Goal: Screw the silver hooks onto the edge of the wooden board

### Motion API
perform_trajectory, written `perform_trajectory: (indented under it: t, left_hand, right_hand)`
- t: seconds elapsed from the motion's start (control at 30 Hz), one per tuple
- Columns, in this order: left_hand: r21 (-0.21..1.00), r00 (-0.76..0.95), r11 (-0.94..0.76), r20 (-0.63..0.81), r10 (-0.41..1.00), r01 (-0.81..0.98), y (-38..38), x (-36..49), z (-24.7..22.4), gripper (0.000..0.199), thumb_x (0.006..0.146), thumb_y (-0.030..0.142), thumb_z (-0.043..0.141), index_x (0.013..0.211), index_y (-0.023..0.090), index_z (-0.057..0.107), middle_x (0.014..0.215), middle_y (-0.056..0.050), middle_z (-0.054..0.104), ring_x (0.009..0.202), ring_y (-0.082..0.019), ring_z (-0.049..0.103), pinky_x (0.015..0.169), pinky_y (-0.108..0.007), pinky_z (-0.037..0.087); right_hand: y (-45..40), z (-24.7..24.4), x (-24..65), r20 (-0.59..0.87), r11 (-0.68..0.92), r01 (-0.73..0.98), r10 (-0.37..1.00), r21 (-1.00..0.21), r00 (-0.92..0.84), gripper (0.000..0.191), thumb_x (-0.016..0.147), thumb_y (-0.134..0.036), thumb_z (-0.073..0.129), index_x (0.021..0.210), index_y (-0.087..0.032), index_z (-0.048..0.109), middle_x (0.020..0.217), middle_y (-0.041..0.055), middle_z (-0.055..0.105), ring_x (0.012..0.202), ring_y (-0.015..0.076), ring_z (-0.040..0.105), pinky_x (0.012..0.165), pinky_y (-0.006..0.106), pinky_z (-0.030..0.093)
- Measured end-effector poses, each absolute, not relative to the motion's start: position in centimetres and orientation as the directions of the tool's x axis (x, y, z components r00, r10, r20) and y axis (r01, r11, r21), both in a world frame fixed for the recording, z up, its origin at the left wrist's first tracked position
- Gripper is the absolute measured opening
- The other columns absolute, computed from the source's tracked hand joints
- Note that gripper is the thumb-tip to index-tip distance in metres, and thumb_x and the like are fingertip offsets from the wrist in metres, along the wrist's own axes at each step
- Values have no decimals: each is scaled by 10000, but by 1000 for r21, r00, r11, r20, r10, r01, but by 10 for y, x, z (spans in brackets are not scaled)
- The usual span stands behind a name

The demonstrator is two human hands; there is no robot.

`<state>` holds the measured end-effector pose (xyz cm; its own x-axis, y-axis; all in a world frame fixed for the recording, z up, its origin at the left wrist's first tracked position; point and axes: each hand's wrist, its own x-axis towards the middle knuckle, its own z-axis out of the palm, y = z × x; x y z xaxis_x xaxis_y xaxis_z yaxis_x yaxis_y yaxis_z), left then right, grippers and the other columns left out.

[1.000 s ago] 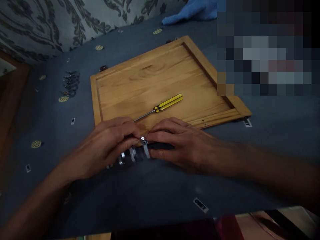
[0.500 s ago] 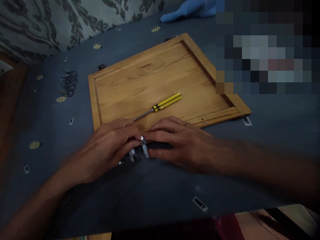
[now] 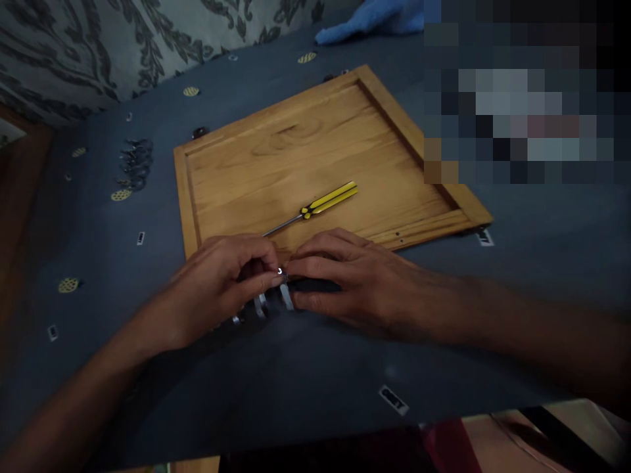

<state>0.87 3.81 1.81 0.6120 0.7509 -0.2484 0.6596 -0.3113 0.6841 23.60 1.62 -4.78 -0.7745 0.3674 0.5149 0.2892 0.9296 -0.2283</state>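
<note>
At the near edge of a framed wooden panel (image 3: 236,190), my two hands meet over a small shiny metal hook (image 3: 286,297). The thumb and fingertips of my left hand (image 3: 219,286) pinch at its upper end, covering part of it. My right hand (image 3: 359,279) rests on the panel's edge, its fingers bent against the same hook from the right. Two more shiny curved metal pieces (image 3: 261,305) show just below my left hand. On the panel, beyond my hands, lies a screwdriver (image 3: 329,199) with a yellow and black handle, its tip hidden behind my left hand.
Several dark metal hooks (image 3: 135,164) are gathered on the blue-grey patterned cloth (image 3: 98,256) at left. A blue cloth (image 3: 369,21) lies at the back, by the patterned wall (image 3: 148,39). Small dark fittings (image 3: 199,133) sit at the panel's far edge. The upper right is pixelated.
My left fingers have curled and lifted slightly, and the thumb now covers more of the hook's upper end. My right hand and the screwdriver look unmoved.
</note>
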Motion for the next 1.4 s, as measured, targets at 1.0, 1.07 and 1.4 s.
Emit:
perform_trajectory:
  t: [1.0, 1.07, 1.4]
  left_hand:
    - [625, 571, -319, -254, 780, 713, 28, 9, 16, 120, 933, 273, 546, 848, 214, 607, 655, 66, 556, 532, -77, 430, 517, -202, 315]
    - [631, 555, -294, -263, 789, 718, 29, 11, 16, 120, 909, 266, 561, 813, 209, 606, 618, 68, 532, 521, -76, 427, 491, -191, 301]
    - [707, 552, -243, -245, 797, 665, 33, 12, 17, 137, 905, 287, 613, 810, 196, 577, 629, 66, 528, 557, -78, 475, 500, -182, 351]
  right_hand:
    - [17, -49, 235, 531, 932, 274, 361, -237, -766, 199, 1016, -223, 479, 1046, -196, 675, 1068, 85, 689, 1078, 231, 569, 892, 421, 520]
    - [17, -49, 235, 526, 932, 275, 360, -236, -770, 188, 1010, -215, 488, 1045, -195, 672, 1069, 85, 688, 1078, 233, 566, 893, 422, 518]
    - [17, -48, 235, 528, 933, 278, 359, -229, -769, 186, 997, -194, 497, 1051, -192, 675, 1072, 84, 686, 1060, 238, 579, 877, 425, 523]
